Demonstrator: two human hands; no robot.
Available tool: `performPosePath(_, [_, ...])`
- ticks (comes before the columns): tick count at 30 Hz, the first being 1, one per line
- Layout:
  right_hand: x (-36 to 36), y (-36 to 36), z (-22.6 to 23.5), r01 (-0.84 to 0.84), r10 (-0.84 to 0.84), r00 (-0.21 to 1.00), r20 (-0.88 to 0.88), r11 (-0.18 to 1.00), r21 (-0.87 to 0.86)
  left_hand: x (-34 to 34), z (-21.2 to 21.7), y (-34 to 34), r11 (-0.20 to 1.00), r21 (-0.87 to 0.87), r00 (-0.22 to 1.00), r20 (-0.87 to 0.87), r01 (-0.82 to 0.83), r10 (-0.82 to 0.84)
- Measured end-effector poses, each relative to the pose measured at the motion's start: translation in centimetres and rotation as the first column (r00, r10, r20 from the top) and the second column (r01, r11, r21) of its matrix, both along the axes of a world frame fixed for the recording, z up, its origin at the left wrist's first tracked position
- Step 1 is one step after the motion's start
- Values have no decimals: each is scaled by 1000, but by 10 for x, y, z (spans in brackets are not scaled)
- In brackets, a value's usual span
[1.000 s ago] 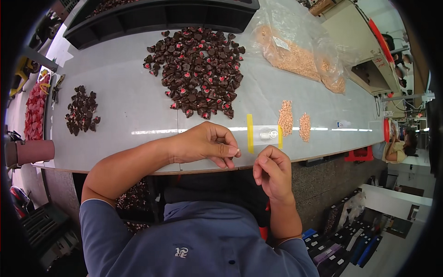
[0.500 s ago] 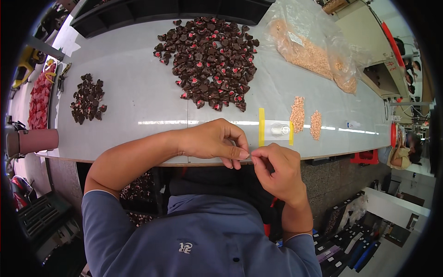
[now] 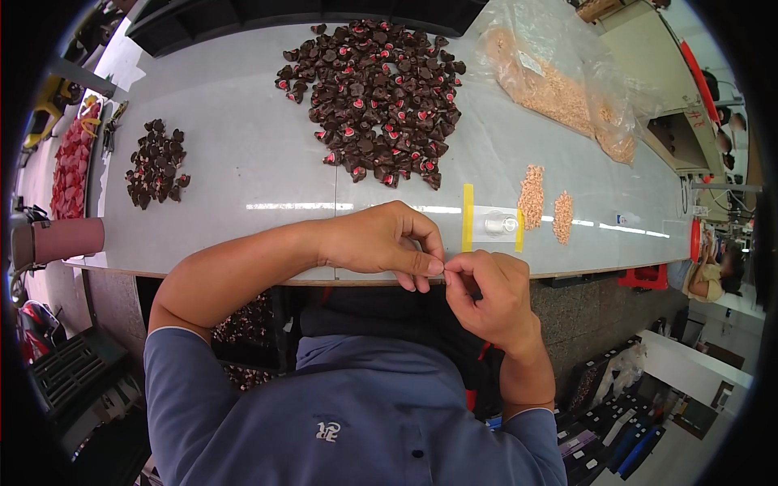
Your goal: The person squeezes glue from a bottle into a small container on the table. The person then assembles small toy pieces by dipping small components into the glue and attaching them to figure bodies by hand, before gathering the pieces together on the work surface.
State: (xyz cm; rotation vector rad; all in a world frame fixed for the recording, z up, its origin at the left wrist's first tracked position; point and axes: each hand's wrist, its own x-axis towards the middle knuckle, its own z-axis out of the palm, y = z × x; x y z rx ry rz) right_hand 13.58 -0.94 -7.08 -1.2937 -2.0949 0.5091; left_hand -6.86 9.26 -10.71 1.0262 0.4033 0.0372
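My left hand (image 3: 389,243) and my right hand (image 3: 493,296) meet in front of the table's near edge, both pinched closed with fingertips almost touching. Whatever they hold between them is too small to make out. Beyond them lies a large heap of dark brown pieces (image 3: 389,97), many with a red and white spot. A smaller heap of dark pieces (image 3: 156,164) sits at the left. Just past my right hand, a small clear round container (image 3: 500,224) stands on a white patch between yellow tape strips (image 3: 468,217). Beside it are two narrow piles of small peach-coloured pieces (image 3: 532,197).
A clear plastic bag (image 3: 543,89) of peach-coloured pieces lies at the back right, near a beige cabinet. A black tray (image 3: 300,24) runs along the far side. Red pieces (image 3: 74,170) and a pink cup-shaped thing (image 3: 69,246) are at the left. Below the edge stands a dark bin (image 3: 247,332).
My view has shifted slightly, so the things on the table sit a little differently in it. Both hands keep their pinch, with fingertips close together.
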Motion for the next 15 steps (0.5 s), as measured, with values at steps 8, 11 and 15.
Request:
performPosePath(8, [-6, -9, -5, 111, -117, 991, -67, 989, -97, 1, 0, -1, 1000, -2, 1000, 1, -19, 19])
performPosePath(11, [-6, -9, -7, 111, -120, 988, -93, 989, -99, 0, -2, -1, 1000, -2, 1000, 7, -31, 31])
performPosePath(15, [-1, -5, -7, 66, -72, 994, -77, 994, -87, 0, 0, -1, 999, -7, 999, 4, -40, 40])
